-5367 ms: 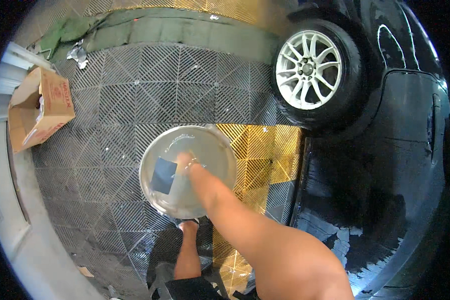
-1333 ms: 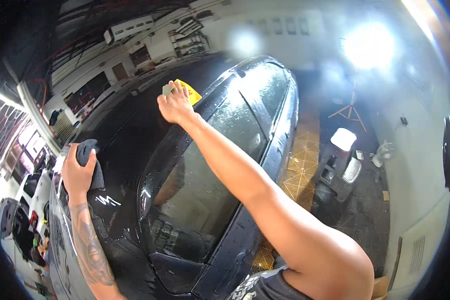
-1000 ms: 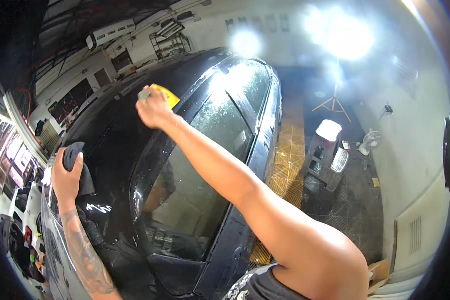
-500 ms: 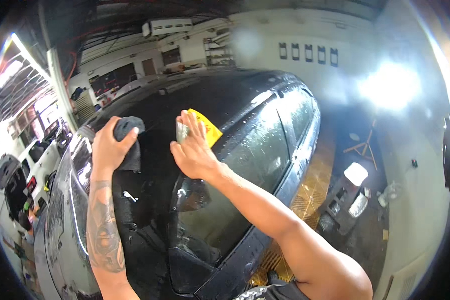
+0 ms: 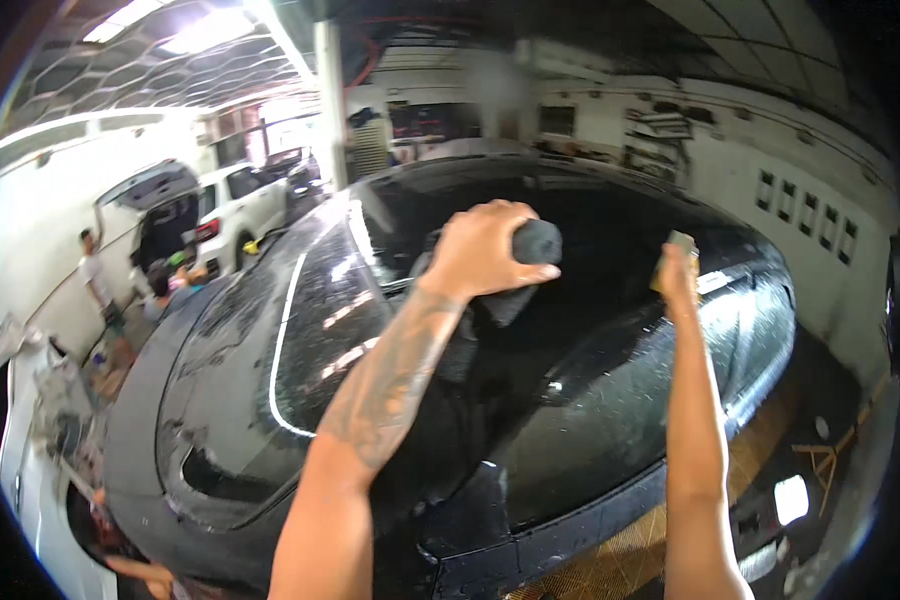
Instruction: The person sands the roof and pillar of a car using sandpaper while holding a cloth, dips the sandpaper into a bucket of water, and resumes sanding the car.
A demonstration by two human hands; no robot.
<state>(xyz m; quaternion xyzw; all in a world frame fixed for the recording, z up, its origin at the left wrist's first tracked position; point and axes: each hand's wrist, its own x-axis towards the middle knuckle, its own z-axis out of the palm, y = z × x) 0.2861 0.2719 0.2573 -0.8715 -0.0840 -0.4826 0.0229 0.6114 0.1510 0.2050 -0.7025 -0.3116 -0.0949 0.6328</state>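
My left hand (image 5: pixel 478 250) is closed around a bunched dark grey cloth (image 5: pixel 538 243), whose lower end hangs over the black car's wet roof (image 5: pixel 590 225). Further right, above the side window (image 5: pixel 590 440), my right hand (image 5: pixel 678 275) grips a flat yellow card that looks like a squeegee (image 5: pixel 661 272). A pale grey block (image 5: pixel 682 241) shows at the top of that grip. Most of the card is hidden by the fingers, and the hand is slightly blurred. Water drops cover the glass and body panels.
A white car (image 5: pixel 240 205) with its tailgate raised stands at the far left, with a person (image 5: pixel 92 275) behind it. Others crouch near it. A white pillar (image 5: pixel 330 105) rises behind the black car. A lit work lamp (image 5: pixel 791 500) is at lower right.
The view has swung left, bringing more of the white car into sight. My right hand is now farther from my left; its fingers, outstretched over the yellow card before, are now closed on it.
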